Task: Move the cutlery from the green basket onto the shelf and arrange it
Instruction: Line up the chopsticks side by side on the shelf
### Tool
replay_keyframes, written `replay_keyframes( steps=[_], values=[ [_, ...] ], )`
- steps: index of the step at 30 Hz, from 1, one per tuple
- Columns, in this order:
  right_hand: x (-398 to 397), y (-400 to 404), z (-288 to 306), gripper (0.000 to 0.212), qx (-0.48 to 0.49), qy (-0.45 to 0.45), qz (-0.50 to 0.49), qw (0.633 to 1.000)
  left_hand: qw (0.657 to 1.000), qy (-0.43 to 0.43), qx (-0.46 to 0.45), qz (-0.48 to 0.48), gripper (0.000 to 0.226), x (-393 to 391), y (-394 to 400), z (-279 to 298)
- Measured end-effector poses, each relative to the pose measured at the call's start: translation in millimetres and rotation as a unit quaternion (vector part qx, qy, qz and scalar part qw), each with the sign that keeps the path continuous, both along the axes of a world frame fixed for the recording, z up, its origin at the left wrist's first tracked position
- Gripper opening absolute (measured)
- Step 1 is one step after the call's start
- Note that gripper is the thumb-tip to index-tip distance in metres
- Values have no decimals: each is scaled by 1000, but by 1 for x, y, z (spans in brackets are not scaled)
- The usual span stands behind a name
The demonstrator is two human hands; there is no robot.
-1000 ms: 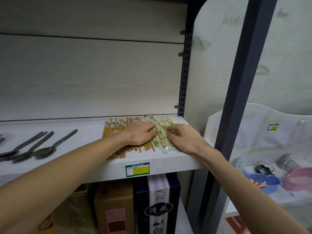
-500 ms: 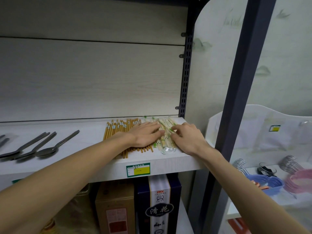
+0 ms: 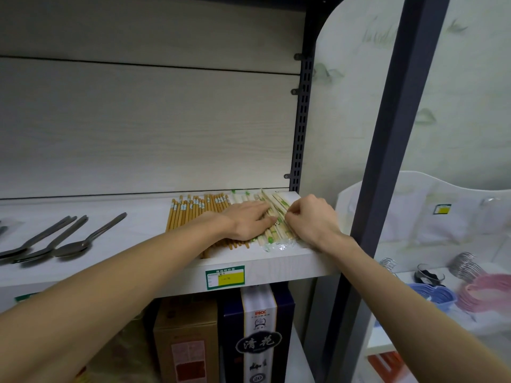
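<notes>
On the white shelf [image 3: 124, 261], a row of brown wooden chopsticks [image 3: 190, 214] lies beside a pile of pale chopsticks in clear wrappers with green print [image 3: 276, 205] at the shelf's right end. My left hand [image 3: 246, 221] lies flat across both piles, fingers straight and pressing down. My right hand [image 3: 312, 219] sits at the right side of the wrapped chopsticks with curled fingers pinching one of them. Three grey metal spoons [image 3: 69, 244] lie on the shelf's left part. The green basket is out of view.
A dark upright post [image 3: 392, 150] stands right of the shelf, with a slotted rail [image 3: 301, 128] at the back. Below the shelf stand a brown carton [image 3: 188, 346] and a dark blue and white box [image 3: 260, 338]. Blue [image 3: 434, 295] and pink [image 3: 489, 293] items lie on a lower rack at the right.
My right hand's fingers have curled and closed on a wrapped chopstick. My left hand has slid slightly right over the piles. The camera has tilted a little.
</notes>
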State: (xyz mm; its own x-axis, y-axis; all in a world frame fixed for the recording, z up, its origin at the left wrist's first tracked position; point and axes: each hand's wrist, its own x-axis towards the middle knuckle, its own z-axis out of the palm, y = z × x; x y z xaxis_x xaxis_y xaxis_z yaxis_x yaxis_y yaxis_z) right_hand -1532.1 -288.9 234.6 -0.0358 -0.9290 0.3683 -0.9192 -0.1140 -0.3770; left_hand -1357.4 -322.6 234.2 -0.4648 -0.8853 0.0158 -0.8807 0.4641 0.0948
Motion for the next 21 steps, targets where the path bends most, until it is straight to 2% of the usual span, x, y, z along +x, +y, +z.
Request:
replay_keyframes(
  steps=[4,8,12,16,21],
  values=[
    [-1,-2,7,19,13,-25,-16,999,999,-9,3,36,56,-2,-4,-1],
    [1,-9,9,19,35,-86,-20,995,1000,-5,26,11,69,7,-9,2],
    [-1,-14,8,17,42,-143,-28,989,1000,15,12,-19,66,5,-5,3],
    [-1,-14,-1,22,11,-148,-58,987,999,17,11,-33,70,-5,-2,4],
    [-2,-15,-5,20,28,-178,-72,981,999,-18,26,-32,73,-9,-7,0]
  ],
)
